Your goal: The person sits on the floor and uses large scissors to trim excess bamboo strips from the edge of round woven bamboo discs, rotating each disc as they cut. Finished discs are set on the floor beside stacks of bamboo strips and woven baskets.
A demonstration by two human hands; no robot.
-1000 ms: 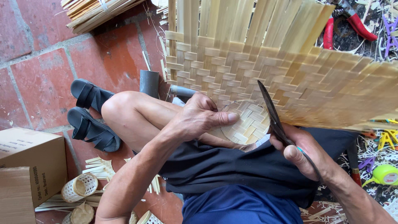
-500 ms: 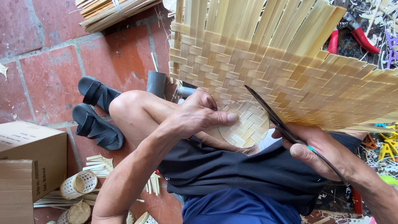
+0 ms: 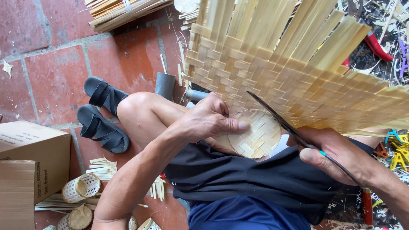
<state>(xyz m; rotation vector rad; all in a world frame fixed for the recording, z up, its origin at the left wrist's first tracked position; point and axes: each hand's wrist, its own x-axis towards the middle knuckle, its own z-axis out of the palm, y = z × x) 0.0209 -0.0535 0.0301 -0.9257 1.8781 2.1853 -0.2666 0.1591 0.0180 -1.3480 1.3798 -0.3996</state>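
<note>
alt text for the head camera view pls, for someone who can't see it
Seen from above, a seated person's left hand presses a small round woven bamboo disc against a large woven bamboo mat, while the right hand holds dark scissors at the mat's edge. Black sandals rest on the red tile floor, near a cardboard box.

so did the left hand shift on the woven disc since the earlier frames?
No. The left hand stays pressed on the round woven disc, thumb at the same spot beside the knee.

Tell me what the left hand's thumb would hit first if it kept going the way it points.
Likely the dark scissors blade, after sliding across the round woven base that the left hand presses; depth is uncertain.
</note>
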